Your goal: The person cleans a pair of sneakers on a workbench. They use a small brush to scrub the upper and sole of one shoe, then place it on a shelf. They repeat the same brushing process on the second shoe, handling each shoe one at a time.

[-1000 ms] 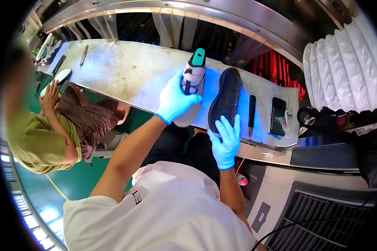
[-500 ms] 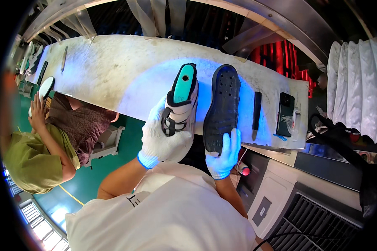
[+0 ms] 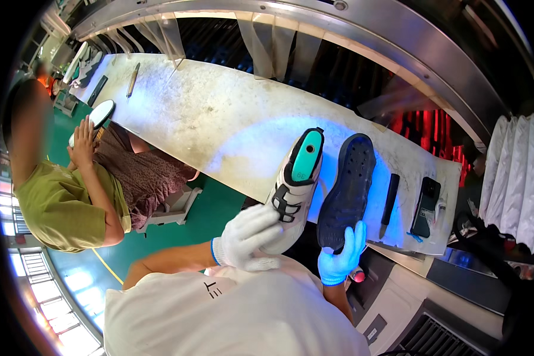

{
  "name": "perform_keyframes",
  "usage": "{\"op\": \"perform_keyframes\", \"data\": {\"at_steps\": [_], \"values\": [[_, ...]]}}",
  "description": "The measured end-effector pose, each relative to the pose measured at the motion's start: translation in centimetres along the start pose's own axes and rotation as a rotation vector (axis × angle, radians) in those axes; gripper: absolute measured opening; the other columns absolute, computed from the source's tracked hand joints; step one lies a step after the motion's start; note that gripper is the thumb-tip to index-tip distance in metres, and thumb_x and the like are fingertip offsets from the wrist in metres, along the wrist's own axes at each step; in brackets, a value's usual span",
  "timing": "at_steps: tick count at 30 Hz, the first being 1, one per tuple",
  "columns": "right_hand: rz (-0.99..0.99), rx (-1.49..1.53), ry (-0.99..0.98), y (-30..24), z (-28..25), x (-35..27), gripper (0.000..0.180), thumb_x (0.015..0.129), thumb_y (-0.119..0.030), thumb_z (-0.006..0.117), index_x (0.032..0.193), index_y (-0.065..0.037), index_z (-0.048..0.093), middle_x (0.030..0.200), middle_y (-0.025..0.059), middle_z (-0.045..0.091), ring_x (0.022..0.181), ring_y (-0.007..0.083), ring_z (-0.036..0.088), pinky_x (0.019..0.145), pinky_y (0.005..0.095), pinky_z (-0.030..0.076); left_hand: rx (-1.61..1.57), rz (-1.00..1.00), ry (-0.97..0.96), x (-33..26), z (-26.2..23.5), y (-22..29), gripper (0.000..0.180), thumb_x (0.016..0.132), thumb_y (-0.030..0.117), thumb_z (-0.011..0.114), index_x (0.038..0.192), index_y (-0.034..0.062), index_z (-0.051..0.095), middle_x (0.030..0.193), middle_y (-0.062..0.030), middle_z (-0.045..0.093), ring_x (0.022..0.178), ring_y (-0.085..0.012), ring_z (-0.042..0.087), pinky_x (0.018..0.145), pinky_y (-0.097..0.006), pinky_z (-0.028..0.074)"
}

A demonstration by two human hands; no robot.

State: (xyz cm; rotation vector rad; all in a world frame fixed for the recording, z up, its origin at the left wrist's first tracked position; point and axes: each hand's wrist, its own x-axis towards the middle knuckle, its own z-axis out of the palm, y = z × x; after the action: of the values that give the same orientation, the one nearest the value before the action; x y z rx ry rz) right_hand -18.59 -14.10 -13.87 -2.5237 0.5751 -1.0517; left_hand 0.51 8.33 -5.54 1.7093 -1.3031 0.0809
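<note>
A white-and-black shoe upper [image 3: 291,204], with a teal last [image 3: 305,163] showing in its opening, rests on the bench edge, toe toward me. My left hand [image 3: 249,237], in a white knit glove, is at the toe's left side, fingers stretched out and not wrapped round it. To the right lies a black shoe sole [image 3: 348,184] with small holes toward its far end. My right hand [image 3: 343,258], gloved and lit blue, grips the sole's near end, with thumb and fingers at its edge.
Right of the sole lie a dark-handled knife [image 3: 388,204] and a black phone [image 3: 426,207]. A seated co-worker [image 3: 71,202] at left holds a white-faced sole [image 3: 102,113]. Behind the worn white bench [image 3: 190,101] hang clear plastic strips [image 3: 273,47] before a dark opening with red light.
My left hand has loosened from round the shoe upper and drawn back toward its toe. My right hand keeps its hold on the sole. The whole view has shifted and turned.
</note>
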Motion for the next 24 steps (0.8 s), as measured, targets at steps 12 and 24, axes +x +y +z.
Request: {"op": "perform_keyframes", "data": {"at_steps": [12, 24], "values": [[-0.153, 0.175, -0.007, -1.9, -7.0, 7.4, 0.042, 0.071, 0.01, 0.074, 0.11, -0.005, 0.078, 0.125, 0.0133, 0.079, 0.131, 0.0411, 0.071, 0.107, 0.0489, 0.059, -0.015, 0.035, -0.053, 11.0, -1.4, 2.4, 0.043, 0.079, 0.007, 0.089, 0.121, 0.0067, 0.079, 0.123, -0.0148, 0.08, 0.11, -0.0342, 0.08, 0.098, -0.044, 0.064], [0.449, 1.153, -0.008, -8.7, -13.6, 9.7, 0.041, 0.093, -0.005, 0.089, 0.129, 0.007, 0.075, 0.121, 0.0084, 0.076, 0.107, 0.0167, 0.071, 0.097, 0.0331, 0.059, -0.495, -0.024, 0.257, 10.7, 2.0, 7.3, 0.046, 0.082, 0.008, 0.097, 0.121, 0.0081, 0.072, 0.134, -0.0239, 0.076, 0.116, -0.0344, 0.079, 0.101, -0.044, 0.063]]}}
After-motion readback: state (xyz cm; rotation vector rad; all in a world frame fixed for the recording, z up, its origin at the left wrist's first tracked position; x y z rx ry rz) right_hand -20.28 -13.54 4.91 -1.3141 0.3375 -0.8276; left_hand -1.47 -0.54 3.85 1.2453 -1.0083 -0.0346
